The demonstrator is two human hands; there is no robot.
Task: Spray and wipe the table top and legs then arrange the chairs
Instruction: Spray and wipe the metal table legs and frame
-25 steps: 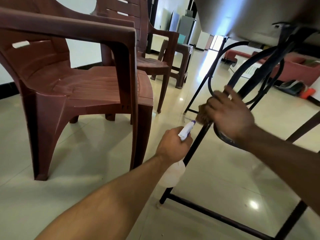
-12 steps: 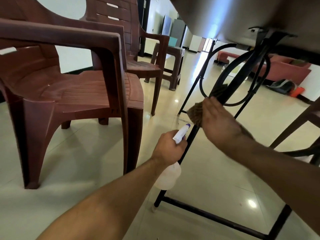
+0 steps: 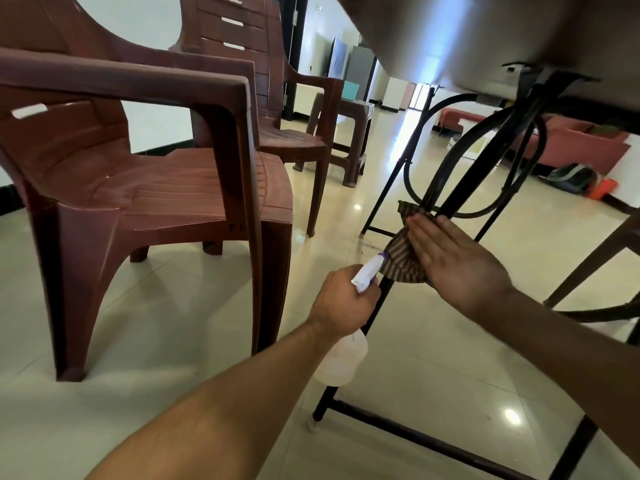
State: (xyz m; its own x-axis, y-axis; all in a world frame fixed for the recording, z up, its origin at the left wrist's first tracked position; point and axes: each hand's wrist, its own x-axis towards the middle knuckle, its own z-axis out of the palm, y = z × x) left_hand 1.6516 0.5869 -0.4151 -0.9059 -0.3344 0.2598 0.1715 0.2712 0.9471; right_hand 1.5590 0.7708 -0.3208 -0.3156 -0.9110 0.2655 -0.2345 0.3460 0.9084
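Fingers (image 3: 369,296) of left hand (image 3: 341,301) grip spray bottle (image 3: 341,358), fill level unclear.

A narrow strip of floor (image 3: 332,251) lies open between the near chair (image 3: 138,188) and the slanted table leg (image 3: 326,400). The left hand (image 3: 341,303) and its spray bottle (image 3: 341,362) fill part of it. Curved braces (image 3: 408,168) crowd the leg higher up, the tabletop (image 3: 485,36) closes off overhead, and a floor crossbar (image 3: 433,441) bars low passage to the right.
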